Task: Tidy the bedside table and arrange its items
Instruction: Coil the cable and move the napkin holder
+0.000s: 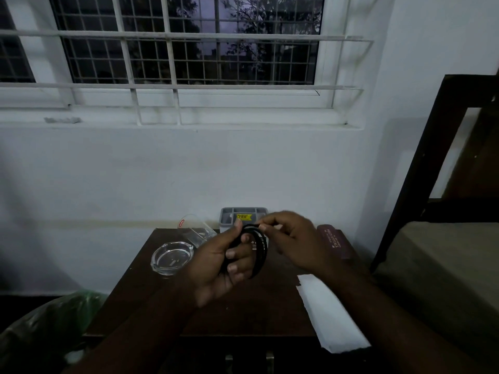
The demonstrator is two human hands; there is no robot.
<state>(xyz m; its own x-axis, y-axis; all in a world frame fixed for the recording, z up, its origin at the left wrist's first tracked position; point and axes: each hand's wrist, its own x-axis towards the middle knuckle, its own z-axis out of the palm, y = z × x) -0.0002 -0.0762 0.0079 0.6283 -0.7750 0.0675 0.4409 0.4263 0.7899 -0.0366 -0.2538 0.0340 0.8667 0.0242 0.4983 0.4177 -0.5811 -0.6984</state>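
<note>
head view: two hands, left hand [221, 261] and right hand [293, 242], one coiled cable [260, 248].

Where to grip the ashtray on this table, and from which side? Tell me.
Judging from the view, take the ashtray by its thick rim, thumb inside the bowl and fingers outside, coming from above on its near left edge. It sits flat and open-topped near the table corner, and the tilted glass crowds its far right side.

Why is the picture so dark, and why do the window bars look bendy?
Head view: the room is dim, with dusk outside the window, so the table looks murky; the wide-angle lens bows the window bars; the right hand is slightly smeared; the white paper stands out brightest.
</note>
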